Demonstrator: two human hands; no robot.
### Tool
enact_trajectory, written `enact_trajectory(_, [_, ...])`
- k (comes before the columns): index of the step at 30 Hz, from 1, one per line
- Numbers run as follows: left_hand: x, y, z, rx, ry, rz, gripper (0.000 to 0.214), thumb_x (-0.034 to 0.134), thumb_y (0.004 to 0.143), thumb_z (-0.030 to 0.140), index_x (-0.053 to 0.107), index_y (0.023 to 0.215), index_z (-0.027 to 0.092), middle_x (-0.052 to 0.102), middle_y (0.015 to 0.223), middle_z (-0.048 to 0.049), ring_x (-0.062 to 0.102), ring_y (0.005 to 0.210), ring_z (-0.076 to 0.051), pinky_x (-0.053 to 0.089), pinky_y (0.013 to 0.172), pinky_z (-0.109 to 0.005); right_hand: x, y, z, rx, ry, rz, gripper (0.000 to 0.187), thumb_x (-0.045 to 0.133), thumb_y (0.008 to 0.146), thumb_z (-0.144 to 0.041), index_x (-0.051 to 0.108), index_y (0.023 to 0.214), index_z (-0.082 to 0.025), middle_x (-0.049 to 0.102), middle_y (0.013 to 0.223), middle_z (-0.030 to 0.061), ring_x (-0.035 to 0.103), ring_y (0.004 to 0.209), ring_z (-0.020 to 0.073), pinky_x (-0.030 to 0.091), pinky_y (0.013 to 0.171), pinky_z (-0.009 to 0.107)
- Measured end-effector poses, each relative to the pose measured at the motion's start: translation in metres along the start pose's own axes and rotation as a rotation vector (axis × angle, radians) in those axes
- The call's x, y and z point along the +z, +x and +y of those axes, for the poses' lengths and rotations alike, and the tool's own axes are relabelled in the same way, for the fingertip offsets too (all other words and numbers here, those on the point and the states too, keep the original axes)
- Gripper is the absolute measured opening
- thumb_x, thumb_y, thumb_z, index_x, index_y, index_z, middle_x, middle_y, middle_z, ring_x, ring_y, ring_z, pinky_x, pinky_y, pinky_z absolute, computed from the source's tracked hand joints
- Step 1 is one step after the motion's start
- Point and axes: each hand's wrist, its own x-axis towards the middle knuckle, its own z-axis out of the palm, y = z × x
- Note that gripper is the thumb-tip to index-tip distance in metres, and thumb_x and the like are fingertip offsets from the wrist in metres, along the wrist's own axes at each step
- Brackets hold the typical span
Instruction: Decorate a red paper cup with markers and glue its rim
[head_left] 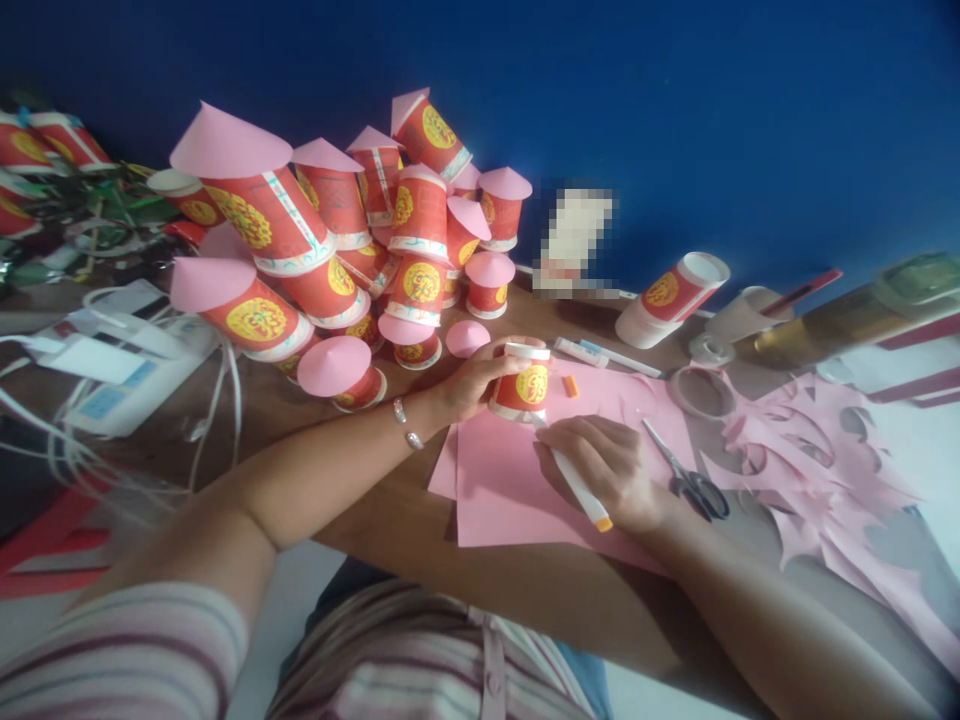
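My left hand (469, 385) is wrapped round a red paper cup (523, 385) with a yellow emblem, standing upside down on a pink paper sheet (510, 490). My right hand (607, 470) grips a white pen with an orange end (574, 480); its tip touches the paper at the cup's base. Scissors (686, 475) lie just right of my right hand. An orange pen cap (571, 385) rests on the pink sheet beside the cup.
A pile of red cups with pink cone tops (337, 260) fills the table's back left. Another cup (667, 298) lies on its side at back right, near tape rolls (703, 390) and pink paper offcuts (817, 470). White cables and a device (112, 370) sit left.
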Motion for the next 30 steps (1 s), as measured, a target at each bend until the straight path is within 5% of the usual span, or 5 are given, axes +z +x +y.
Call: enact_trajectory(30, [-0.0024,0.0001,-0.002,0.031,0.013,-0.02,0.054,0.084,0.081,0.04,0.069,0.128,0.018,0.075,0.127,-0.0143,0.072,0.109,-0.026,0.054,0.088,-0.034,-0.0004,0.0011,-0.0007,-0.007,-0.001,-0.009,0.015,0.069,0.095,-0.006,0.064,0.103,-0.018,0.076,0.078,0.0021,0.071,0.063,0.0145,0.058,0.06,0.027])
